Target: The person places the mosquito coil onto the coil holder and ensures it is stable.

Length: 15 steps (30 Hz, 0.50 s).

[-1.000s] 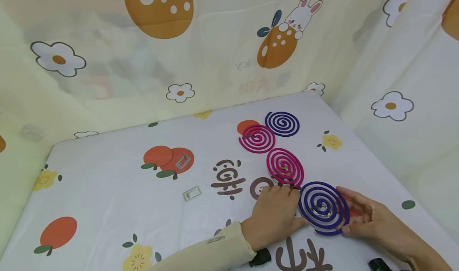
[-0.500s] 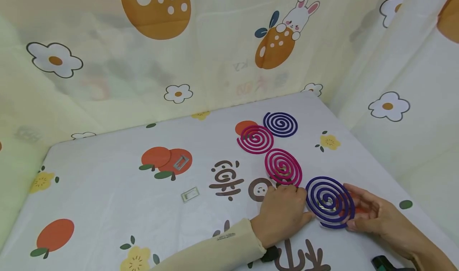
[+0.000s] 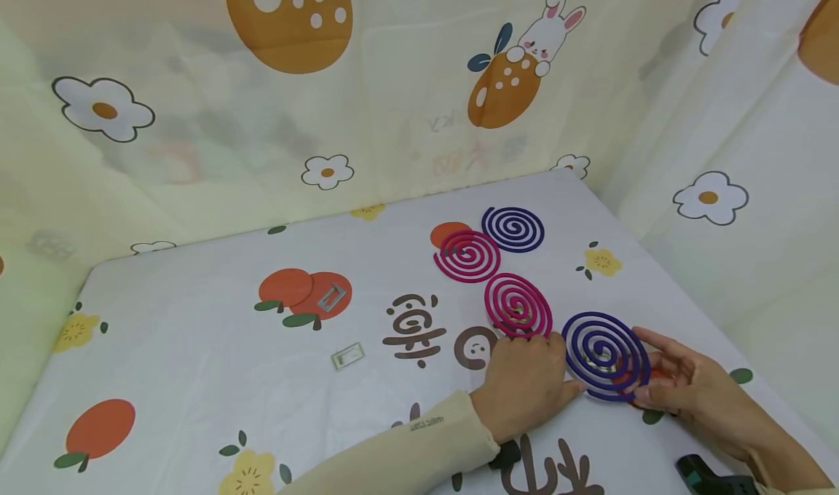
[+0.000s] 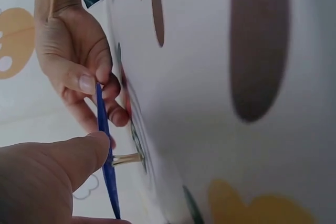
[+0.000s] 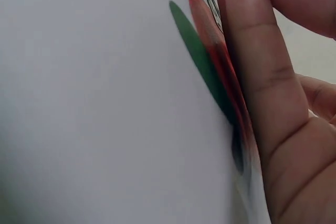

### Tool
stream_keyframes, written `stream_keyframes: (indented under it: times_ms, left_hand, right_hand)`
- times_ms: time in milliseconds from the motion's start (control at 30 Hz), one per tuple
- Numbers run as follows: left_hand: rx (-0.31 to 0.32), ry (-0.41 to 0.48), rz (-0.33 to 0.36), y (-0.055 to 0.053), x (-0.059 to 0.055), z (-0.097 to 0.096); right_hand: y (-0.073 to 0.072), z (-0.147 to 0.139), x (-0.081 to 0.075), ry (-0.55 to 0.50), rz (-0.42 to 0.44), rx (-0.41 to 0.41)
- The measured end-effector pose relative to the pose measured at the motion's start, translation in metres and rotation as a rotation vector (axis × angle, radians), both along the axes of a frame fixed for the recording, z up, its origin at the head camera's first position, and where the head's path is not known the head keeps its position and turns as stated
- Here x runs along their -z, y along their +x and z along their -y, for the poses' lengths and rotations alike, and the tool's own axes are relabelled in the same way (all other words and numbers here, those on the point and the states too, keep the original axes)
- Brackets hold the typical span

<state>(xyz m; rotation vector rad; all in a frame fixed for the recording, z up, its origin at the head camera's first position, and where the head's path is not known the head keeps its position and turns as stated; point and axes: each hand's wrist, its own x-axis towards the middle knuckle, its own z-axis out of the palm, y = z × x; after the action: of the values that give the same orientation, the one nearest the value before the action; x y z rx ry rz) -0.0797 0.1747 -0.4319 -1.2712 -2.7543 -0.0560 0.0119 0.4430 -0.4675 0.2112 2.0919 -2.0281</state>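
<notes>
A blue mosquito coil lies between my two hands, raised off the table on a small metal stand that shows beneath it in the left wrist view. My left hand holds its left edge, thumb against the rim and the other fingers mostly hidden. At the opposite edge, my right hand pinches the coil between thumb and fingers. Just beyond my left hand lies a pink mosquito coil. In the right wrist view, my right hand's fingers block the blue coil.
Farther back lie another pink coil and a second blue coil. Two flat metal stands rest left of centre on the printed white tablecloth. A patterned curtain rises behind the table.
Both hands have shifted the near blue coil slightly away and to the right. The other coils and the two loose stands have stayed in place.
</notes>
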Motion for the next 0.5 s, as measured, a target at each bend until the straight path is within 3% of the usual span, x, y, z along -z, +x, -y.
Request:
stream_keyframes:
  times_ms: [300, 500]
  left_hand:
    - [-0.038, -0.006, -0.010, -0.001, -0.003, -0.004]
    - [-0.034, -0.005, 0.011, -0.002, -0.002, -0.005]
  right_hand:
    - [-0.009, 0.001, -0.002, -0.029, 0.020, 0.041]
    - [-0.019, 0.001, -0.006, 0.008, 0.059, 0.075]
